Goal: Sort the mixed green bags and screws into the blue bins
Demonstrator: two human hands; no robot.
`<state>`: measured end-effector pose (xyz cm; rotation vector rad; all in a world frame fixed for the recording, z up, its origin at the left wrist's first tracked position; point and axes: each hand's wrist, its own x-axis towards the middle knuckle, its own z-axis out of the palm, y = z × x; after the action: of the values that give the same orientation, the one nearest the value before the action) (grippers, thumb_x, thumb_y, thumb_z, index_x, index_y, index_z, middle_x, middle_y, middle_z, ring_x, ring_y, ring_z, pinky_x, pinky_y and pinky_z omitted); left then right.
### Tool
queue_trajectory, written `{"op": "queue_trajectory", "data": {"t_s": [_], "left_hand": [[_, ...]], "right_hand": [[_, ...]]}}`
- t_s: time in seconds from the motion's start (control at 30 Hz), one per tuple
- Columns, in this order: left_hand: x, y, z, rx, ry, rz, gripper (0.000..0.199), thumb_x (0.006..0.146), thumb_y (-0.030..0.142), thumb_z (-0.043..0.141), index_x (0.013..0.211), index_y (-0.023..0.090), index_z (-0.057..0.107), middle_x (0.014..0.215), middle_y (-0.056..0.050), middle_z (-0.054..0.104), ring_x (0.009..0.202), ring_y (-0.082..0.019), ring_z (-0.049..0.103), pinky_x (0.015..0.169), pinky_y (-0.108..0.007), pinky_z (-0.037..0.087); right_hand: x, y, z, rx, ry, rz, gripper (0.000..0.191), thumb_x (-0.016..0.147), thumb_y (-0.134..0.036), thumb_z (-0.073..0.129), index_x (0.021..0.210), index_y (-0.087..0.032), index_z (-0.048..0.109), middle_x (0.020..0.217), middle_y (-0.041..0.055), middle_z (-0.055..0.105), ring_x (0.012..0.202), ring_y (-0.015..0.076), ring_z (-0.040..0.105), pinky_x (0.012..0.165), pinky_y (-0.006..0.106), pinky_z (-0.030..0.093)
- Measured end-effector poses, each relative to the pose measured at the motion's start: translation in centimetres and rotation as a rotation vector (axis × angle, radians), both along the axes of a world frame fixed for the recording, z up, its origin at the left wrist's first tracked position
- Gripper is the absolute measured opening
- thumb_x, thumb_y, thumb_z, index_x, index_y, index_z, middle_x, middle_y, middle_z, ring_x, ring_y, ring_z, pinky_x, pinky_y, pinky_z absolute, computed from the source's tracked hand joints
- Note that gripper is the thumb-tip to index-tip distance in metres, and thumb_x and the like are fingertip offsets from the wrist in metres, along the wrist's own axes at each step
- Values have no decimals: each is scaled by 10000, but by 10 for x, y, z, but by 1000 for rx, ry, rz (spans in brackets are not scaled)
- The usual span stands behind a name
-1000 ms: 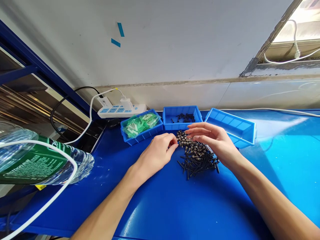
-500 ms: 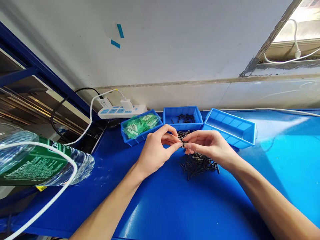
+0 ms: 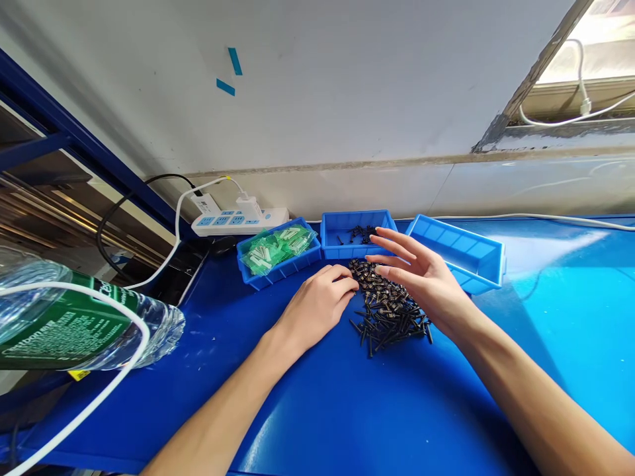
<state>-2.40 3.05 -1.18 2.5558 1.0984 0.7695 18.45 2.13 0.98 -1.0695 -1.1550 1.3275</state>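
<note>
In the head view, we face a pale wall (image 3: 347, 86) behind a glossy blue table (image 3: 317, 416), with a power strip (image 3: 221, 226) at its foot and a water bottle (image 3: 64, 324) at our left. Three blue bins line the back: the left bin (image 3: 292, 266) holds green packets (image 3: 280, 250), the middle bin (image 3: 347, 252) holds a few dark screws (image 3: 362, 234), and the right bin (image 3: 480, 283) is partly hidden by our arm.

The pile of screws (image 3: 391, 314) lies on the table in front of the middle bin, between our hands. Our left hand (image 3: 320, 301) is at its left edge, fingers curled down and close together; we cannot tell whether they pinch a screw. Our right hand (image 3: 429, 281) is over the pile's right side, fingers spread and thumb apart, with nothing visible between them.

We judge the step in hand to be picking among the loose screws. The next move seems to call for a light fingertip pinch on a single screw, since they lie crossed over each other and a neighbour could easily drag along.
</note>
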Motion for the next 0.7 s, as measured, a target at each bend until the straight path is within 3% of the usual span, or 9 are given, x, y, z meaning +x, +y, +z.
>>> {"op": "queue_trajectory", "data": {"t_s": [0.33,0.5,0.7], "left_hand": [[4,-3,4,-197,-182,28,181,838,-12,689,898,145,756,927,-50,771,760,-168,734,711,-269,619],[1,-2,9,-248,-259,102,172,826,10,715,901,156,766,905,-47,791,746,-170,754,723,-268,631],[1,-2,17,-306,-489,178,133,823,75,726,906,173,760,880,-23,793,744,-153,758,769,-257,648]], "right_hand": [[0,-2,2,-15,-32,39,433,780,-274,858,1197,-315,747,1381,59,728,1046,245,778,996,428,599],[0,-1,3,-4,-57,46,399,786,-294,846,1173,-300,750,1320,60,758,1004,233,785,975,422,604],[-2,1,2,77,-200,88,283,796,-344,824,1051,-232,772,1061,68,826,996,244,781,925,400,619]]}}
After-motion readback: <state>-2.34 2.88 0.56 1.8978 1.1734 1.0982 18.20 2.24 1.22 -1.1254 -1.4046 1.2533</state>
